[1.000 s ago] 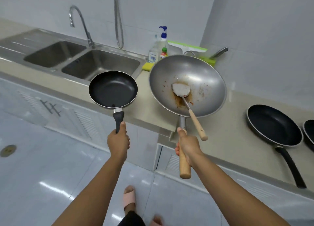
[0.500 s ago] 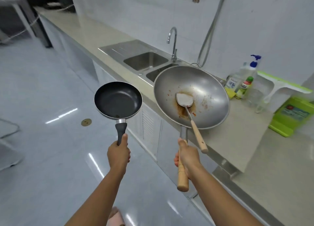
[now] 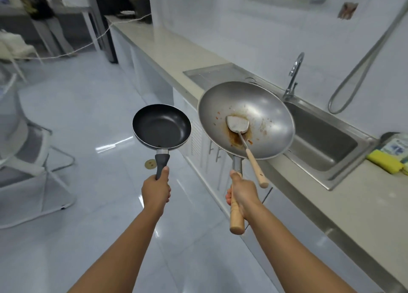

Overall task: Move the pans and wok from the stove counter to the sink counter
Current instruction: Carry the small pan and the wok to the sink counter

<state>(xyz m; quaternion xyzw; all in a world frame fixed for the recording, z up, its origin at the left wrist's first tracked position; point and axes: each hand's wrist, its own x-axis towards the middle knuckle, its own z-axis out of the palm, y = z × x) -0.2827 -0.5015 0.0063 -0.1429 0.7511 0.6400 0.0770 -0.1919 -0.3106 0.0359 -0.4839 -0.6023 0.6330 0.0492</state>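
Note:
My left hand (image 3: 156, 190) grips the dark handle of a small black frying pan (image 3: 161, 126), held level over the floor. My right hand (image 3: 241, 195) grips the wooden handle of a large steel wok (image 3: 260, 107), which hangs over the counter's front edge beside the sink (image 3: 320, 142). Inside the wok lies a metal spatula (image 3: 238, 125) with a wooden grip, resting in brown sauce stains. The beige counter (image 3: 163, 43) runs away along the white wall.
A tap (image 3: 292, 76) and a hanging hose (image 3: 362, 65) stand behind the sink. A yellow sponge (image 3: 385, 161) and a soap bottle (image 3: 396, 146) sit at the right. White chairs (image 3: 33, 160) stand on the glossy floor at the left, with a cord (image 3: 88, 44) stretched beyond.
The view has swung left along the counter: the sink now sits to the right of the wok and the stove counter's pans are out of sight. Both hands keep their grips.

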